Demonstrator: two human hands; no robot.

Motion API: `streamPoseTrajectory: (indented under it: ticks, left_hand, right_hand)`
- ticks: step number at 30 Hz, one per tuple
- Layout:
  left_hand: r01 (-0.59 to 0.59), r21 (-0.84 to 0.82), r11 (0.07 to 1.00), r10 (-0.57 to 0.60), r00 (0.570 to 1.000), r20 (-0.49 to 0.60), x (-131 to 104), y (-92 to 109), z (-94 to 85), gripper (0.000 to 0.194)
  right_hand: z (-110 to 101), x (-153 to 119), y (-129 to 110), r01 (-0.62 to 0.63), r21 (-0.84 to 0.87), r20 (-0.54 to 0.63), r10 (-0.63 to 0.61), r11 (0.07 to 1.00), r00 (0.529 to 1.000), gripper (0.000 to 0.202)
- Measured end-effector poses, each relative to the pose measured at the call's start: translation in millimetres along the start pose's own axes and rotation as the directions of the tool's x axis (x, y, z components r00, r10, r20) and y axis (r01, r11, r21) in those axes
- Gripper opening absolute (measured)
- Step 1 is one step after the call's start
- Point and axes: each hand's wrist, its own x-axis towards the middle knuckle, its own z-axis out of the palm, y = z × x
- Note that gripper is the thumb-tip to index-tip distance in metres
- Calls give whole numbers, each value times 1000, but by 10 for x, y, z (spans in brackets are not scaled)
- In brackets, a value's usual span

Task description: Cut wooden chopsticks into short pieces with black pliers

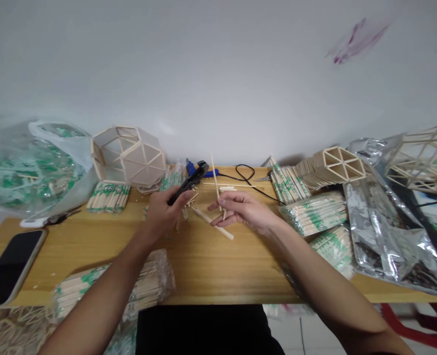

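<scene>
My left hand (pixel 162 213) is closed around a black hand cutter (pixel 188 186), whose head points up and to the right. My right hand (pixel 240 209) pinches a thin wooden stick (pixel 214 175) between thumb and fingers, the stick standing almost upright. A shorter stick piece seems to lie among those fingers too, though I cannot make it out well. Below the hands, a pale pair of wooden chopsticks (pixel 224 231) lies slantwise on the wooden table (pixel 218 276). Short cut stick pieces (pixel 192 198) are scattered beside the cutter. Just behind it rests a blue glue gun (pixel 213 173).
Hexagonal stick frames (pixel 144 155) stand at the back left, with a stack of hexagon panels (pixel 342 165) at the right. Wrapped chopstick bundles (pixel 314 214) lie on both sides. A phone (pixel 13 266) sits at far left. A black cord (pixel 245 170) loops behind my right hand.
</scene>
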Motion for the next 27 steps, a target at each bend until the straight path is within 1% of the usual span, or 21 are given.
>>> streamPoseTrajectory:
  ticks: [3, 6, 9, 12, 14, 16, 18, 20, 22, 24, 25, 27]
  left_hand:
    - [63, -146, 987, -64, 998, 1, -33, 32, 30, 47]
    - [119, -197, 973, -116, 993, 29, -52, 51, 52, 43]
    - [166, -250, 954, -150, 985, 81, -69, 51, 56, 39]
    - [194, -266, 944, -166, 978, 126, -81, 48, 48, 37]
    - [180, -267, 947, -160, 983, 95, -76, 42, 44, 37]
    - [159, -280, 947, -164, 987, 6, -60, 26, 43, 38]
    - [150, -304, 941, -183, 980, -82, -40, 5, 43, 38]
    - [154, -325, 933, -200, 973, -115, -25, -13, 41, 36]
    - [143, -319, 937, -187, 976, -112, -24, -17, 38, 34]
    - [103, -280, 954, -138, 984, -109, -34, -5, 39, 36]
    - [76, -250, 965, -107, 988, -111, -43, 6, 40, 38]
    - [27, -178, 984, -51, 991, -128, -60, 27, 42, 40]
  right_hand:
    - [30, 4, 42, -40, -56, 70, 44, 998, 997, 34]
    - [69, 5, 85, -93, -93, 110, 103, 991, 988, 38]
    - [109, 6, 133, -140, -115, 151, 157, 983, 976, 39]
    - [130, 4, 158, -151, -143, 157, 173, 978, 972, 41]
    - [114, -4, 133, -130, -166, 133, 153, 978, 979, 42]
    - [62, -13, 72, -62, -203, 77, 79, 977, 994, 39]
    - [-30, -17, -8, 48, -270, -5, -51, 962, 999, 36]
    - [-148, -8, -74, 157, -273, -118, -195, 949, 974, 27]
    - [-269, 14, -108, 236, -284, -234, -306, 929, 923, 24]
    - [-371, 42, -108, 282, -353, -311, -396, 892, 864, 28]
    - [-409, 55, -100, 300, -433, -322, -457, 850, 829, 28]
    - [-459, 77, -77, 306, -637, -294, -590, 708, 752, 26]
